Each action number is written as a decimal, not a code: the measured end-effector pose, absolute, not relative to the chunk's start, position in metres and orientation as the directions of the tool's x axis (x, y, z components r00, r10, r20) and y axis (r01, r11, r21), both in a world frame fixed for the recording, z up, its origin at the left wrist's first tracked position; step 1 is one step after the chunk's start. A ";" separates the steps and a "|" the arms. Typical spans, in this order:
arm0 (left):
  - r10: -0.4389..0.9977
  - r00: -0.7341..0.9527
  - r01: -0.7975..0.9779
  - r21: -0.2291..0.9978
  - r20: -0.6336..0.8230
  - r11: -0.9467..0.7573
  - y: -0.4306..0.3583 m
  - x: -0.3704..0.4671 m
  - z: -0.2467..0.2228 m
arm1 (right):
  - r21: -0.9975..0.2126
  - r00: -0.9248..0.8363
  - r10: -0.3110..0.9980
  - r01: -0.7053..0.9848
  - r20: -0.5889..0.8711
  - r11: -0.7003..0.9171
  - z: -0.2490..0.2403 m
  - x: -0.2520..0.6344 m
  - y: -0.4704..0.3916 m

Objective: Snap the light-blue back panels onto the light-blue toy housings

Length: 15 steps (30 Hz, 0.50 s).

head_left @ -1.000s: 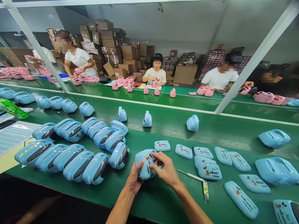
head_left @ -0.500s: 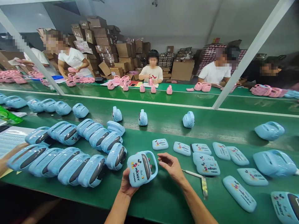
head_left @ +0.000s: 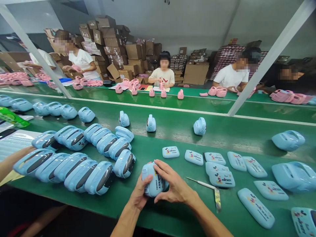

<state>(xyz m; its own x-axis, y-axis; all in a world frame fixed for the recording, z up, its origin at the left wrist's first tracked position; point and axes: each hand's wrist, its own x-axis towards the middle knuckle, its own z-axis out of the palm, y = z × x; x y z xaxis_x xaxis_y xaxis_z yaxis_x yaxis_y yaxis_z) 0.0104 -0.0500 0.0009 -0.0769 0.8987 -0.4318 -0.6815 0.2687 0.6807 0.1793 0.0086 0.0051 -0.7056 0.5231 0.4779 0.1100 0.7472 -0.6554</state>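
My left hand point(head_left: 140, 192) grips a light blue plastic device point(head_left: 151, 184) with a Mickey print, its thumb across the near face. Over the right side of the same device lies my right hand point(head_left: 174, 184), fingers on top and thumb underneath. Its handle and dark window are largely hidden by my hands. A white-handled tool point(head_left: 203, 184) with a yellow-patterned end rests right of my right hand. Beyond it lie several loose blue printed panels point(head_left: 222, 179). Just left of my hands stands a similar blue device point(head_left: 124, 164) with a dark window.
Rows of blue handled devices point(head_left: 76, 174) fill the left of the green table point(head_left: 158, 215). Another person's arm point(head_left: 14, 159) reaches in at the far left. More blue devices point(head_left: 151, 123) stand on the strip beyond. People opposite sit among pink devices point(head_left: 163, 93); a white post point(head_left: 269, 61) slants at right.
My right hand has moved left from beside the device and closed around it. The device has been turned, so its handle no longer shows plainly. The view has shifted slightly.
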 end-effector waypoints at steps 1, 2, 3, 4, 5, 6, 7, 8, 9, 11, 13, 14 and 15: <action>0.893 -0.089 -0.673 0.687 -0.442 0.273 -0.051 0.011 0.003 | -0.647 -0.698 0.520 0.107 0.492 0.755 0.004 0.179 0.009; 0.889 -0.100 -0.662 0.696 -0.448 0.276 -0.051 0.011 0.005 | -0.637 -0.690 0.516 0.103 0.508 0.764 0.002 0.179 0.010; 0.887 -0.112 -0.651 0.707 -0.449 0.275 -0.052 0.011 0.007 | -0.628 -0.683 0.514 0.105 0.518 0.771 0.002 0.180 0.011; 0.886 -0.126 -0.640 0.718 -0.447 0.272 -0.052 0.010 0.009 | -0.622 -0.679 0.517 0.112 0.521 0.775 0.001 0.181 0.011; 0.886 -0.140 -0.629 0.730 -0.443 0.266 -0.053 0.010 0.010 | -0.621 -0.679 0.523 0.124 0.516 0.774 0.001 0.181 0.011; 0.885 -0.156 -0.618 0.743 -0.438 0.259 -0.053 0.010 0.012 | -0.623 -0.681 0.530 0.138 0.505 0.770 0.001 0.182 0.011; 0.884 -0.171 -0.606 0.754 -0.435 0.254 -0.053 0.010 0.013 | -0.627 -0.686 0.537 0.150 0.490 0.764 0.002 0.183 0.011; 0.882 -0.183 -0.594 0.764 -0.434 0.253 -0.053 0.010 0.013 | -0.634 -0.693 0.543 0.160 0.474 0.757 0.002 0.184 0.011; 0.879 -0.193 -0.583 0.772 -0.435 0.254 -0.053 0.011 0.014 | -0.642 -0.698 0.549 0.167 0.459 0.749 0.003 0.184 0.011; 0.873 -0.203 -0.573 0.777 -0.443 0.261 -0.053 0.011 0.014 | -0.657 -0.702 0.562 0.177 0.438 0.733 0.002 0.184 0.011; 0.871 -0.202 -0.577 0.773 -0.449 0.265 -0.053 0.012 0.014 | -0.671 -0.695 0.578 0.184 0.428 0.718 0.000 0.184 0.010; 0.871 -0.202 -0.581 0.771 -0.448 0.261 -0.053 0.012 0.014 | -0.677 -0.689 0.585 0.185 0.428 0.712 -0.001 0.183 0.009; 0.872 -0.204 -0.585 0.770 -0.445 0.256 -0.053 0.013 0.014 | -0.684 -0.682 0.593 0.184 0.428 0.706 -0.002 0.183 0.008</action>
